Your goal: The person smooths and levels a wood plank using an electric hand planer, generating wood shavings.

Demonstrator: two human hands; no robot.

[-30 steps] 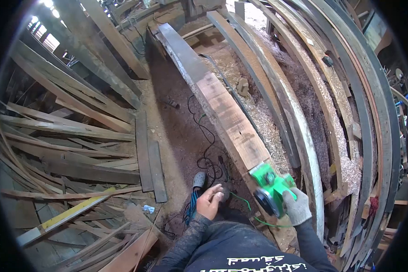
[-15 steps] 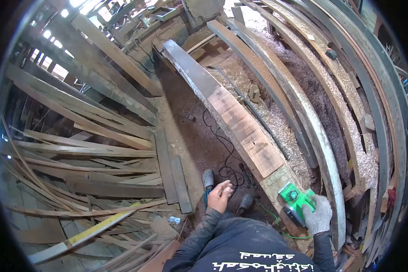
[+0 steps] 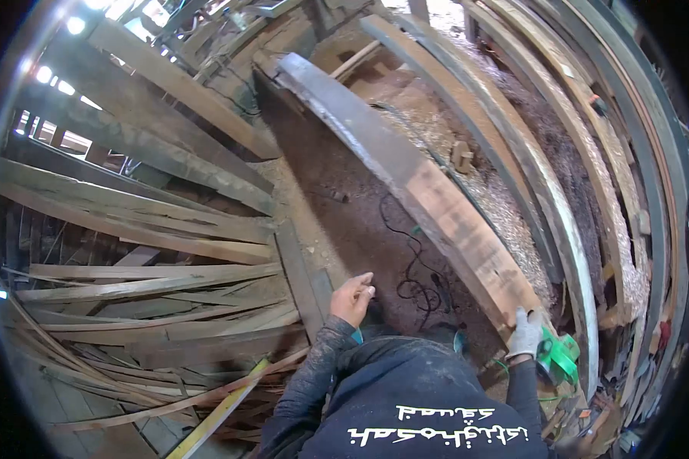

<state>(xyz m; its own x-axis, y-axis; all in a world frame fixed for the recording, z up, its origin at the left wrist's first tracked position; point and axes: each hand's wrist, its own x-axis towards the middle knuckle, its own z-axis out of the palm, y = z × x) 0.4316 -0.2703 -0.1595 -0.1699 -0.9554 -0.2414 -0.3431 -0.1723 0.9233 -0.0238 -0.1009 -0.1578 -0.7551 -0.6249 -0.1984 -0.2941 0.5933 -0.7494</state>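
A long timber beam [image 3: 467,229] runs from the upper middle down to my right side, dark at its far part and freshly bared pinkish wood nearer me. My right hand [image 3: 524,334], in a pale work glove, rests with its fingers out on the beam's near part. Just right of that hand sits a green electric planer [image 3: 560,356], partly hidden by the hand and forearm; the hand is off its grip. Bare and held above the floor, my left hand [image 3: 351,301] has loosely bent fingers with nothing in them.
Several long timbers [image 3: 505,153] lie alongside on the right, with wood shavings [image 3: 486,203] among them. A black cable [image 3: 417,287] coils on the floor. Stacked planks [image 3: 161,287] fill the left side, with a yellow-edged strip [image 3: 226,413] near my left arm.
My right hand has let go of the green planer and moved onto the beam beside it. My left hand has shifted slightly left. The camera view has turned.
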